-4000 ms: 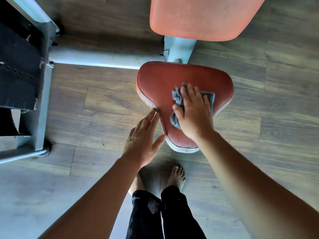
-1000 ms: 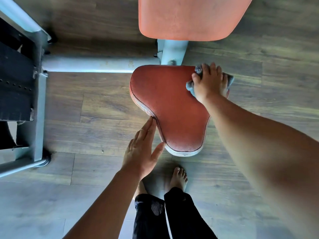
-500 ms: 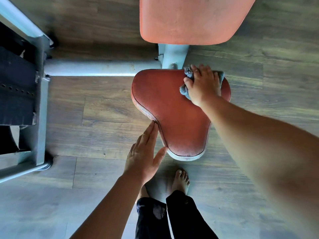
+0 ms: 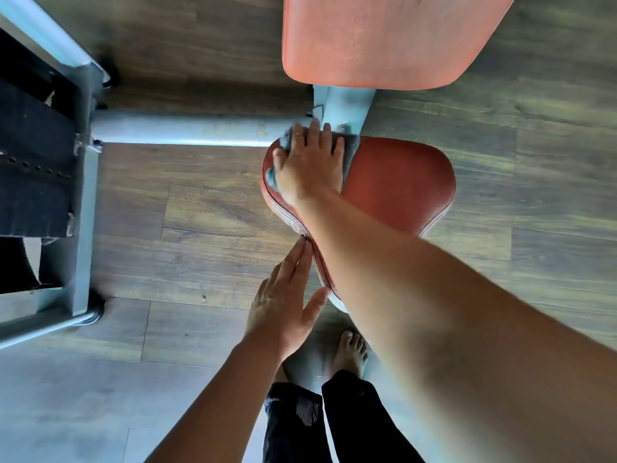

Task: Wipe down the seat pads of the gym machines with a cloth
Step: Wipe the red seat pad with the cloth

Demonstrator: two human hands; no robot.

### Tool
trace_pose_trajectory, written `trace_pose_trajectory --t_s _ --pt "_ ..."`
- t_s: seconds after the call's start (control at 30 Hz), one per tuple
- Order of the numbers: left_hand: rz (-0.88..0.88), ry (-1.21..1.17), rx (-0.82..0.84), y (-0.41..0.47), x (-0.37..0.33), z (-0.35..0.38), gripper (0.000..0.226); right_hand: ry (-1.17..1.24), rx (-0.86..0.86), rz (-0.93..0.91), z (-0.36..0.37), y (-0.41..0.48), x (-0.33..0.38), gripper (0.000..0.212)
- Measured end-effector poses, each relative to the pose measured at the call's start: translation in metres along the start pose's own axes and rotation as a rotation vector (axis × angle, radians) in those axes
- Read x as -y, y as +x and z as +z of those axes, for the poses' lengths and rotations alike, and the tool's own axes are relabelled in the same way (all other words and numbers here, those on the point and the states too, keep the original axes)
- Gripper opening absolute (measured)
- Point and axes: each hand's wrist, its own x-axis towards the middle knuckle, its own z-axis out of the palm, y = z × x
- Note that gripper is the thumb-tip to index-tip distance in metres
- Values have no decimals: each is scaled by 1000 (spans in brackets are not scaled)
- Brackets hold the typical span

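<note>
A: What is at the far left?

B: A black weight stack [image 4: 30, 168] with a row of holes, inside a grey frame [image 4: 85, 208]. From it 1 grey tube [image 4: 187, 130] runs right across the wood floor [image 4: 207, 212] to the seat post.

A: And the left hand [image 4: 283, 305]?

B: It is held flat, its 4 fingers straight and together, the thumb spread. The fingertips touch the left edge of the seat [image 4: 400, 182]. It holds nothing.

A: Where is the cloth [image 4: 350, 148]?

B: On the seat's far left corner, under the right hand [image 4: 310, 165]. That hand lies flat on it with the fingers spread and presses it down; it does not clutch it. Grey folds show to the left of the thumb and beside the little finger.

A: How does the seat lie?

B: It is red and roughly a triangle. Its long axis runs from far to near, with the wide end at the post and the narrow end pointing at the person. The right forearm hides the tip.

A: Anything further right?

B: An orange back pad [image 4: 384, 38] above the post. Lower down are 2 bare feet [image 4: 349, 352] below black trouser legs.
</note>
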Motion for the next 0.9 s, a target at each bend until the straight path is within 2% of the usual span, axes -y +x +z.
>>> trace_pose_trajectory --t_s 0.07,0.17,0.23,0.37,0.47,0.53,0.6,0.67,0.73,0.83,0.9 --pt "3 -5 4 0 0 0 79 -22 -9 -175 4 -24 7 66" --pt "4 12 14 -1 1 -1 80 -61 21 -411 -4 -25 -24 65" --pt "8 17 14 -1 0 0 80 -82 -24 -358 -9 -8 -62 67" --pt "20 28 -2 0 3 1 79 -78 -58 -23 -21 7 -174 76" --pt "22 38 -17 0 2 3 79 40 -90 159 -18 -28 -186 71" --pt "24 32 -17 0 1 2 80 34 -107 96 -8 -67 -166 70" --pt "22 26 -15 0 0 2 80 47 -57 -123 -4 -98 -159 68" --pt "23 27 -9 1 0 1 81 46 -28 -268 -9 -88 -176 67" --pt "23 36 -4 1 0 0 80 -6 -57 -208 -18 -55 -191 68" --pt "11 36 -5 1 -1 0 79 -12 -68 43 -17 -34 -179 68" --pt "7 29 2 1 -2 -2 79 56 -77 11 -12 -68 -156 69"
